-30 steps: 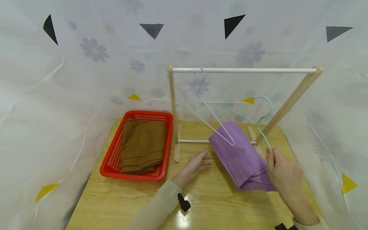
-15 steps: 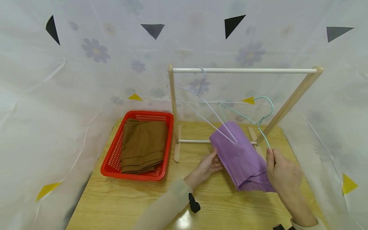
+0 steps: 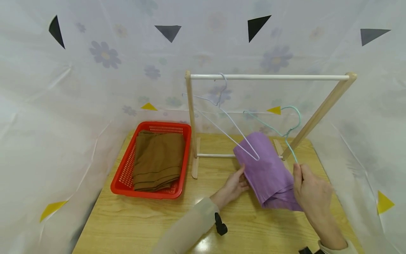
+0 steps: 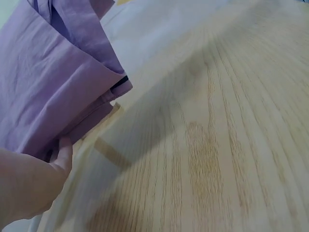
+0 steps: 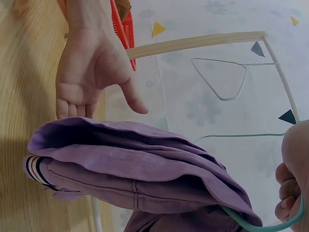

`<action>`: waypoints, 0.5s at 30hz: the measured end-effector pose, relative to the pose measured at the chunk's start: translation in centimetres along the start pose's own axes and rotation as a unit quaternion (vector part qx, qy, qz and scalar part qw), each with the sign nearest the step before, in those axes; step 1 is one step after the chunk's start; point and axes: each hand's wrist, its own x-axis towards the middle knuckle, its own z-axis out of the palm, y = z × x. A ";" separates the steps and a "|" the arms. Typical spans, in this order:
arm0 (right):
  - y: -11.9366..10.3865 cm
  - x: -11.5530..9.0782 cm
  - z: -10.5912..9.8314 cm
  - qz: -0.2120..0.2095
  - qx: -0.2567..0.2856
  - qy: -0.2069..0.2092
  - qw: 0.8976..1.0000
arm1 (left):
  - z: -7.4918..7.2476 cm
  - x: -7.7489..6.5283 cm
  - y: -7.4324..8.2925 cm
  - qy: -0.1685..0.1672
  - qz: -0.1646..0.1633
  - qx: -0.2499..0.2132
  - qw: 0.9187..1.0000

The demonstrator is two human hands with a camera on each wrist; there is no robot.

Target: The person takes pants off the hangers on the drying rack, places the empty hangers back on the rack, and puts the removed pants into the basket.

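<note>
My right hand (image 3: 314, 192) grips the lower corner of a mint-green wire hanger (image 3: 299, 118), its hook pointing up. A folded purple garment (image 3: 269, 176) hangs draped over this hanger, close over the table; in the right wrist view a striped trim (image 5: 36, 171) shows at one end. At the garment's left edge is my left hand (image 3: 234, 185), its thumb close along the cloth. Seen from the right wrist, that palm (image 5: 89, 72) faces the garment, thumb held apart and fingers straight, their tips hidden behind the cloth. From the left wrist, the thumb (image 4: 63, 157) overlaps the garment's lower edge.
A wooden rack (image 3: 330, 102) with a white top rail (image 3: 269, 77) stands at the back. On its left end hangs a pale wire hanger (image 3: 234, 123), jutting forward over the garment. Left of it, a red basket (image 3: 115, 185) holds a folded brown cloth (image 3: 158, 158).
My left hand has moved right and up to the purple garment's left edge. The garment's left end has shifted slightly right; my right hand keeps its grip on the hanger.
</note>
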 end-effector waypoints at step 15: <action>-1.1 0.1 0.1 0.013 0.012 0.011 1.000 | 1.5 -0.7 1.0 -0.010 -0.008 -0.003 1.000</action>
